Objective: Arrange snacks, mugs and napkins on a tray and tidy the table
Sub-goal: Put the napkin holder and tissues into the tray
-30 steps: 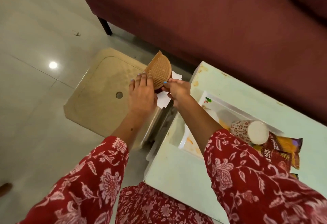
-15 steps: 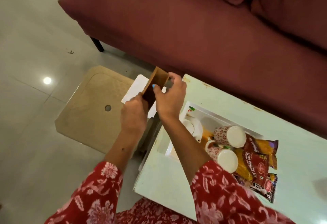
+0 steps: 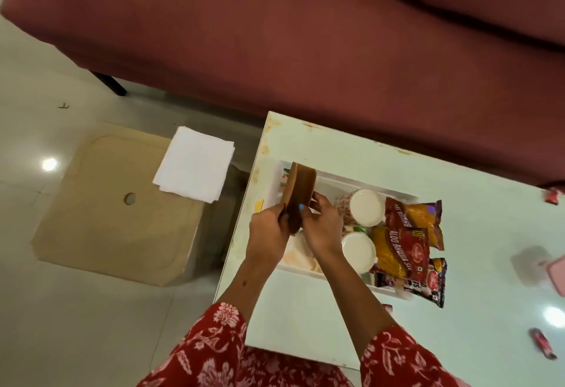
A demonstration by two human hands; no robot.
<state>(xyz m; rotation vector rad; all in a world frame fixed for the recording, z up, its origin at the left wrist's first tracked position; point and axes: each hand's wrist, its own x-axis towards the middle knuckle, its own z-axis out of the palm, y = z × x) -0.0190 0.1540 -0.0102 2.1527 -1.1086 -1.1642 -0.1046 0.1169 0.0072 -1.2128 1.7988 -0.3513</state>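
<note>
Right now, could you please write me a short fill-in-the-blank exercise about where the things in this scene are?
1. Both hands, the left hand and the right hand, hold a brown ____ holder above the tray.
2. The stack of white napkins lies on the beige ____ beside the table.
3. The mugs in the tray number ____.
4. The snack packets lie at the tray's ____ end.

Missing words: napkin; stool; two; right
</note>
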